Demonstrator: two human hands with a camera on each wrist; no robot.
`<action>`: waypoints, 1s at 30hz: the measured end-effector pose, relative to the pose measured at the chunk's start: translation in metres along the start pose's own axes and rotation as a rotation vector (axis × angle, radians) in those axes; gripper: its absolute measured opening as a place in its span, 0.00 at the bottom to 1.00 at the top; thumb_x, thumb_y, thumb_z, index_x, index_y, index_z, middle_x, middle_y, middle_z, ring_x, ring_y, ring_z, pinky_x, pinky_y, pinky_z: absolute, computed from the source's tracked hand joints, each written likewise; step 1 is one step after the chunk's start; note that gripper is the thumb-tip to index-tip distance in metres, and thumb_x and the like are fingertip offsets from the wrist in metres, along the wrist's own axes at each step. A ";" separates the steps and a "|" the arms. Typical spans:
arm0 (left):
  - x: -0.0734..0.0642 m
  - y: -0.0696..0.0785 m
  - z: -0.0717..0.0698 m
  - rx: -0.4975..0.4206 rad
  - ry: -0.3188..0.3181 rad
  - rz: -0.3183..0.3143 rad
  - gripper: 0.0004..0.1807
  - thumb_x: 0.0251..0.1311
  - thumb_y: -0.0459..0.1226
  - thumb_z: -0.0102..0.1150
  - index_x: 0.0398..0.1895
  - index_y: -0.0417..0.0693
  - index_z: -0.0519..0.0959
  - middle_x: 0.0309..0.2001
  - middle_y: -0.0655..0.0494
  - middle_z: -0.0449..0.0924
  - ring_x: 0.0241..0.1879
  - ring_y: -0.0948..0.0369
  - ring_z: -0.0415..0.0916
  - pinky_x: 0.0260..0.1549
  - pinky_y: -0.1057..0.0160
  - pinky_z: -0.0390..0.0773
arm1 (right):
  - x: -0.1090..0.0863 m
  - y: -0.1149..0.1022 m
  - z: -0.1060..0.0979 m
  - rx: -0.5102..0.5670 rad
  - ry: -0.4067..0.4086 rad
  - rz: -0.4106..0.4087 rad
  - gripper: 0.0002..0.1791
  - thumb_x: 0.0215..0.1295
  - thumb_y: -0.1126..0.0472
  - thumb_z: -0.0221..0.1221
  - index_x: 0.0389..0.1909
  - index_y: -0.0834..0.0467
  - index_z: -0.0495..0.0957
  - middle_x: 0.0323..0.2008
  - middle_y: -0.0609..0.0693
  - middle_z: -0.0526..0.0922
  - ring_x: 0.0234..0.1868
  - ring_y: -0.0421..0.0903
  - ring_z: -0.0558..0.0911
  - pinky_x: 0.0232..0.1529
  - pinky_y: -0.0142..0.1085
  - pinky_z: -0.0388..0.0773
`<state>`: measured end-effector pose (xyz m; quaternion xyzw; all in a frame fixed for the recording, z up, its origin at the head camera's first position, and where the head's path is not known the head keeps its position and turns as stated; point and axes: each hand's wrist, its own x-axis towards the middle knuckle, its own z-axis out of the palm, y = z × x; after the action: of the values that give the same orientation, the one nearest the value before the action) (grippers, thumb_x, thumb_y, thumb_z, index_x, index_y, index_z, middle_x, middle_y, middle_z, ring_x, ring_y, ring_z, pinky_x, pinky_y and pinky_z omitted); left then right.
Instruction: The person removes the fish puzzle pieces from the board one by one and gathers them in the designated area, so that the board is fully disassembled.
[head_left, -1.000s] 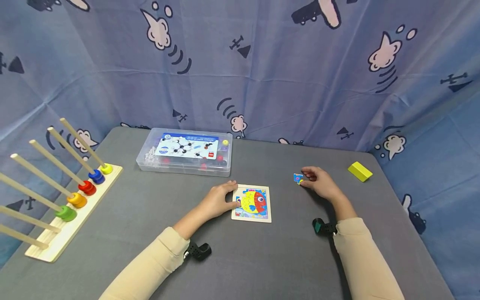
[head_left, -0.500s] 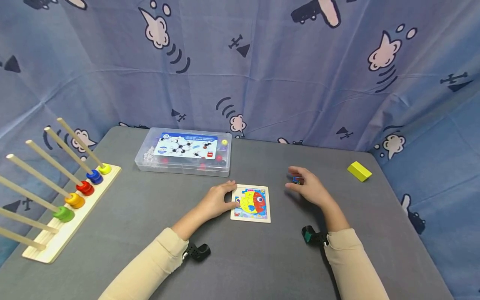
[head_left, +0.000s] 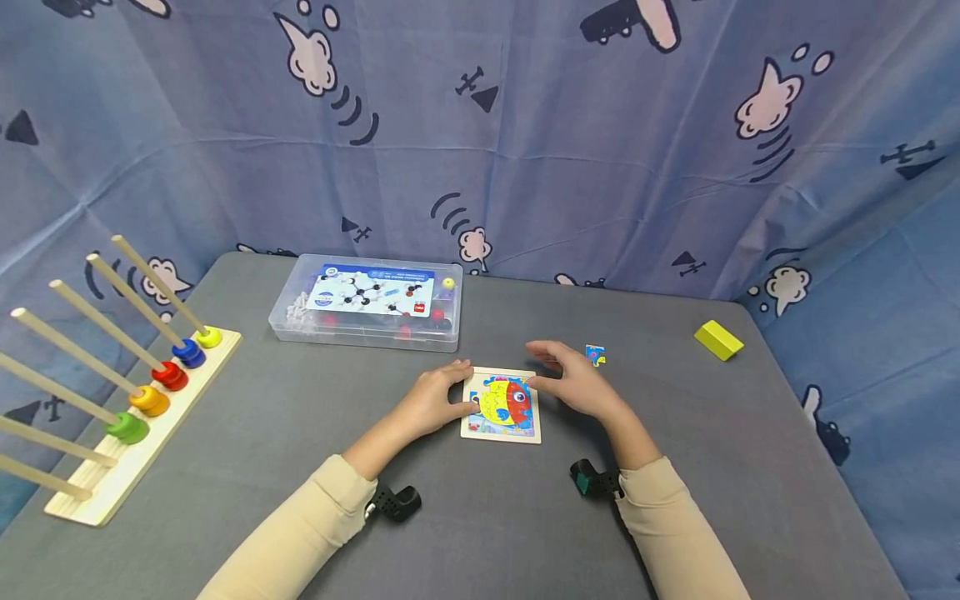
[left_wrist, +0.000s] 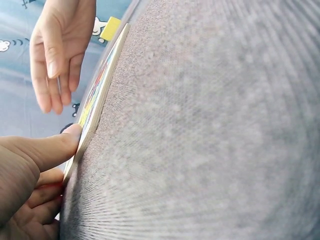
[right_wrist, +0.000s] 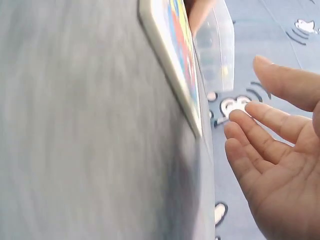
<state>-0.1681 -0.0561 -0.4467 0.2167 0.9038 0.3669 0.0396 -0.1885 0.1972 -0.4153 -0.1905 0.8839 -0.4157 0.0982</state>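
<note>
A square wooden jigsaw puzzle (head_left: 502, 425) with a red and yellow fish picture lies flat on the grey table. My left hand (head_left: 433, 403) grips its left edge, thumb on the top face and fingers along the side. My right hand (head_left: 579, 385) hovers at the puzzle's upper right corner. Its fingers are loosely extended, with nothing between them in the right wrist view. Just behind that hand, a loose blue puzzle piece (head_left: 595, 354) with a bit of yellow lies on the table.
A clear plastic molecular model box (head_left: 367, 303) stands at the back, left of centre. On the left is a wooden peg board (head_left: 161, 429) with coloured rings and tall pegs. A yellow block (head_left: 718, 340) lies at the right, near the curtain (head_left: 555, 167).
My right hand has moved left from the loose puzzle piece to the puzzle's right side. That piece stays on the table. My left hand keeps its place on the puzzle.
</note>
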 end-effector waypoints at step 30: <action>0.000 -0.003 0.001 -0.020 0.002 0.005 0.32 0.52 0.41 0.69 0.60 0.36 0.73 0.64 0.46 0.70 0.67 0.51 0.64 0.64 0.51 0.66 | 0.015 -0.021 0.046 -0.232 -0.118 -0.071 0.15 0.61 0.66 0.61 0.50 0.59 0.80 0.52 0.55 0.72 0.53 0.52 0.69 0.54 0.48 0.70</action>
<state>-0.1688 -0.0575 -0.4499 0.2182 0.8996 0.3763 0.0400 -0.1811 0.1467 -0.4281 -0.2556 0.9114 -0.3021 0.1126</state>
